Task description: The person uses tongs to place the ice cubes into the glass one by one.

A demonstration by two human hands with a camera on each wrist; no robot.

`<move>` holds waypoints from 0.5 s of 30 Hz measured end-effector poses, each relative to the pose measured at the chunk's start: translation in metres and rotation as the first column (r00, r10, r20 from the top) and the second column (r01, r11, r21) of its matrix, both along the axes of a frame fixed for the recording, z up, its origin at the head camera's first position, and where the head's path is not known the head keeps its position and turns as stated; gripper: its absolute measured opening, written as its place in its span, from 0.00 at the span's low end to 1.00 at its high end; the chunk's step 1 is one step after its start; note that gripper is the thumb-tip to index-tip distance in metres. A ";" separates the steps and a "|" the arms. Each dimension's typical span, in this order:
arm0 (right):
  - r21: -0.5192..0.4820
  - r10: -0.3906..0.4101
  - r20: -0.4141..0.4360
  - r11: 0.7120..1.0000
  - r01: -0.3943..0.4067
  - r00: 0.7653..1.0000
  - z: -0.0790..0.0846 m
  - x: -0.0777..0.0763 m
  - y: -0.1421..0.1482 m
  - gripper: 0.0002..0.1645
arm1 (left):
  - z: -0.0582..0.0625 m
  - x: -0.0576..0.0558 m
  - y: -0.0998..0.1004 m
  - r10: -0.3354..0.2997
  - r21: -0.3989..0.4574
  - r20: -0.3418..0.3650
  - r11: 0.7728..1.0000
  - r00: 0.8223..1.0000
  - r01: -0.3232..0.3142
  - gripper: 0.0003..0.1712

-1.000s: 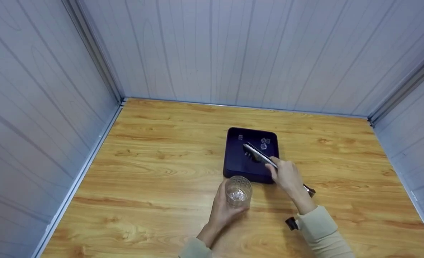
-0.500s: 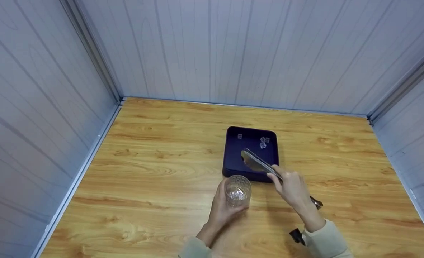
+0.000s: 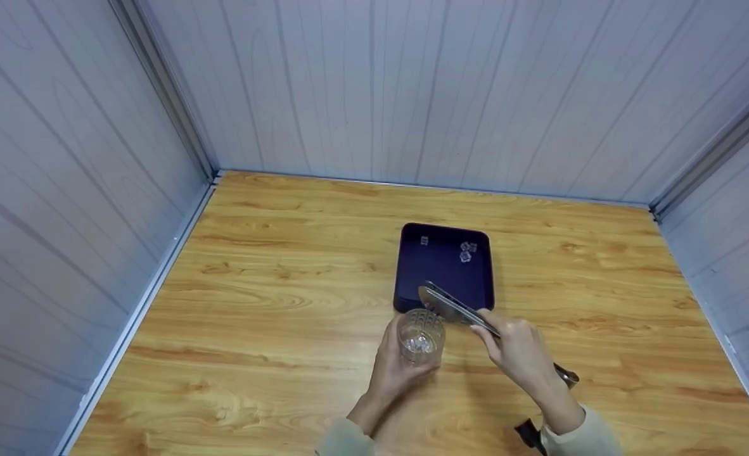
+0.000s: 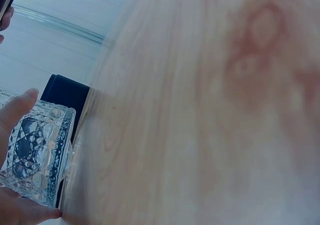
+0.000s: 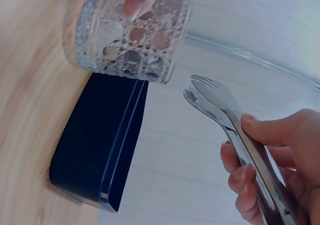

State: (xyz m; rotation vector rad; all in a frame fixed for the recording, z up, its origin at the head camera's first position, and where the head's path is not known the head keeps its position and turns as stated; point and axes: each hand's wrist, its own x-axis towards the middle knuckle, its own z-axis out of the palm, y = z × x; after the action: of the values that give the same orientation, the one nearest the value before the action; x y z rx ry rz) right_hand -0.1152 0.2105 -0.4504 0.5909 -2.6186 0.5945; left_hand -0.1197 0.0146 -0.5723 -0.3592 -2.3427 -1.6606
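The left hand (image 3: 392, 367) clasped a patterned tumbler (image 3: 421, 342) at the dark tray's (image 3: 412, 272) seven o'clock while the right hand (image 3: 520, 348) gripped metal tongs (image 3: 455, 309) near the tumbler's one o'clock; apparently rigid, slick and breakable, the tumbler seemed best held around its sides.

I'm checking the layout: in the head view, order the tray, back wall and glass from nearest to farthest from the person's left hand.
1. Glass: held in the left hand.
2. Tray: just beyond the glass.
3. Back wall: farther, behind the tray.
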 end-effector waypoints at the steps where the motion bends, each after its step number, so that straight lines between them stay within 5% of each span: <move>1: 0.002 0.001 0.006 1.000 -0.001 1.000 0.001 0.001 0.000 0.13 | 0.000 0.000 0.000 -0.002 0.000 -0.001 1.000 1.000 0.002 0.59; 15: 0.032 0.035 0.036 0.999 -0.036 0.999 0.002 0.015 -0.004 0.09 | 0.000 -0.001 0.000 -0.016 -0.012 -0.024 1.000 1.000 0.016 0.57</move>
State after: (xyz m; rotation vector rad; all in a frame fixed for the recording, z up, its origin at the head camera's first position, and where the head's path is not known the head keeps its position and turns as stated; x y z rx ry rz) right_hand -0.0998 0.2067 -0.4485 0.6443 -2.6608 0.5792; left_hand -0.1211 0.0145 -0.5728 -0.3989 -2.3392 -1.6405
